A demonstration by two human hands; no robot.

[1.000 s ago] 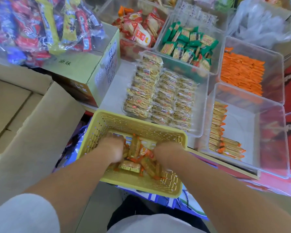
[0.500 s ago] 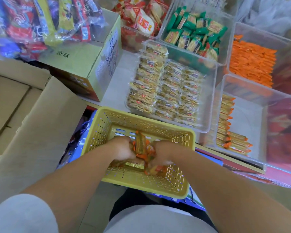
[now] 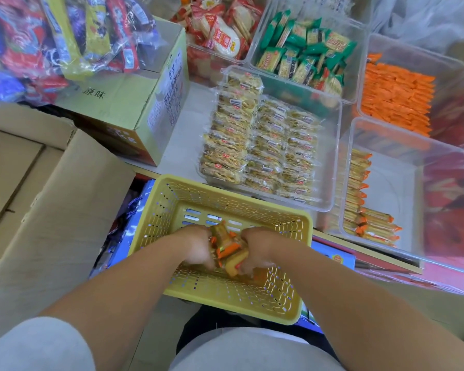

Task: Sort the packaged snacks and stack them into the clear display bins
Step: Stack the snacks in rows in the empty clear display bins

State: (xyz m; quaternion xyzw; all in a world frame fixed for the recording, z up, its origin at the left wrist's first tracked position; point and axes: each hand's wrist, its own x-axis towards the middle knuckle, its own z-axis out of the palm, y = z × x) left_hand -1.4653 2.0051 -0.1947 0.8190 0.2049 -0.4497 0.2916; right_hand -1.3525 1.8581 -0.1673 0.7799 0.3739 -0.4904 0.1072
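Observation:
A yellow perforated basket [image 3: 172, 199] sits in front of me. Inside it, my left hand [image 3: 196, 246] and my right hand [image 3: 256, 249] squeeze a bundle of gold-and-orange snack packets [image 3: 227, 243] between them, fingers curled round it. The rest of the basket floor shows bare. To the right stands a clear bin [image 3: 445, 210] with a row of the same gold-and-orange packets [image 3: 356, 194] along its left wall and a few laid flat at its near corner.
Other clear bins hold pale cracker packs [image 3: 263, 145], green packs [image 3: 303, 52], orange packs [image 3: 397, 97] and red-white packs [image 3: 220, 30]. A cardboard box [image 3: 134, 103] carrying a bag of mixed snacks [image 3: 59, 41] stands at left. A large open carton flap [image 3: 59, 199] is beside the basket.
Both hands have drawn together, gathering the loose packets from the basket floor into one bundle pressed between them. The view has shifted slightly closer to the bins.

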